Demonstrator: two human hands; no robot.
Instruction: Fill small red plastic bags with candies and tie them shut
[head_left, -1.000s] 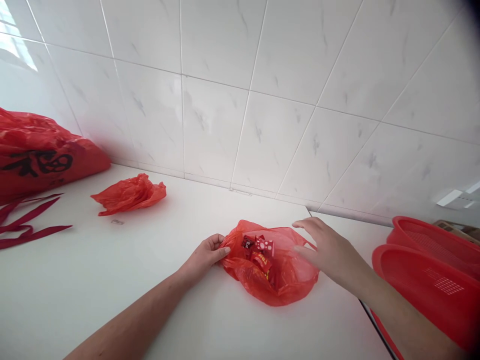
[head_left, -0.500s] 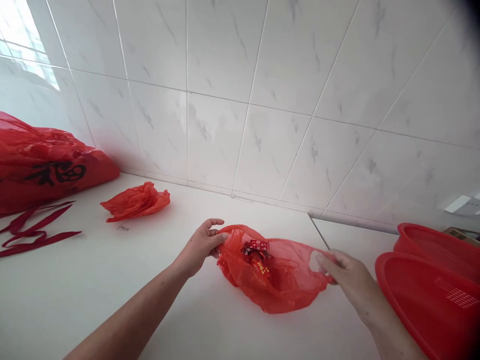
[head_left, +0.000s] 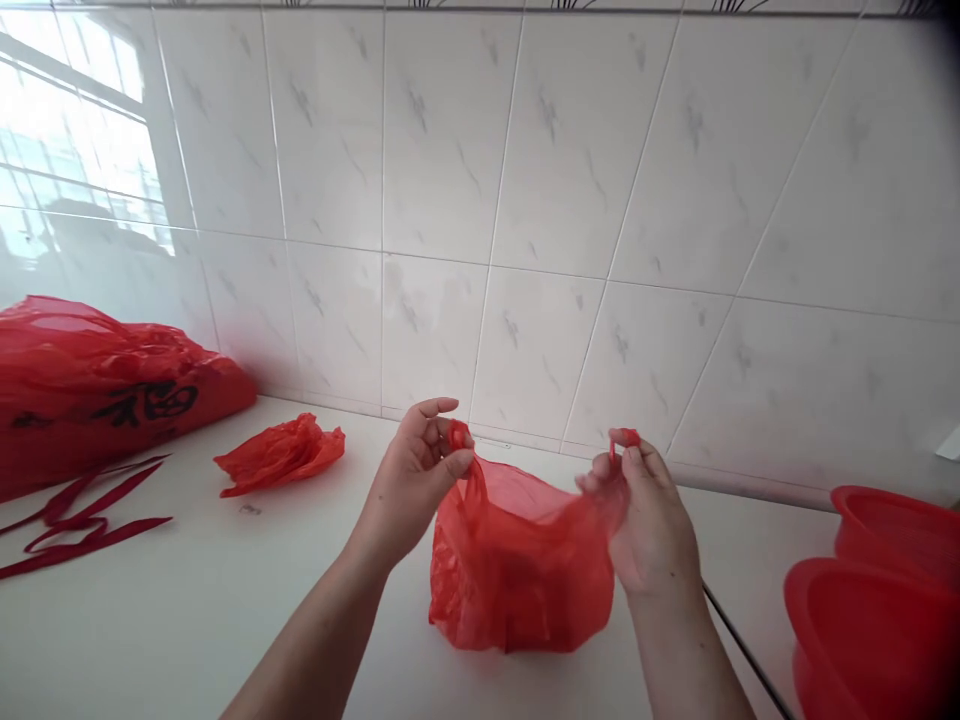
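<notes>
A thin red plastic bag (head_left: 525,580) is held up between my two hands, its lower part at the white tabletop. My left hand (head_left: 420,470) pinches one gathered handle of the bag, thumb against fingers. The other handle is gripped by my right hand (head_left: 649,500), whose fingers are partly blurred. The bag's mouth sags between the handles. Darker shapes show faintly through its front wall, but I cannot make out what they are from here.
A crumpled red bag (head_left: 281,453) lies to the left on the white table (head_left: 300,600). Farther left are a large full red bag (head_left: 112,390) with a black character and a dark red ribbon (head_left: 90,530). Red plastic baskets (head_left: 870,640) stand at the right. A tiled wall (head_left: 450,200) rises behind.
Both hands have raised the bag's handles and come closer together. The bag now hangs upright, hiding the small red wrapped items seen inside before. The view has tilted up.
</notes>
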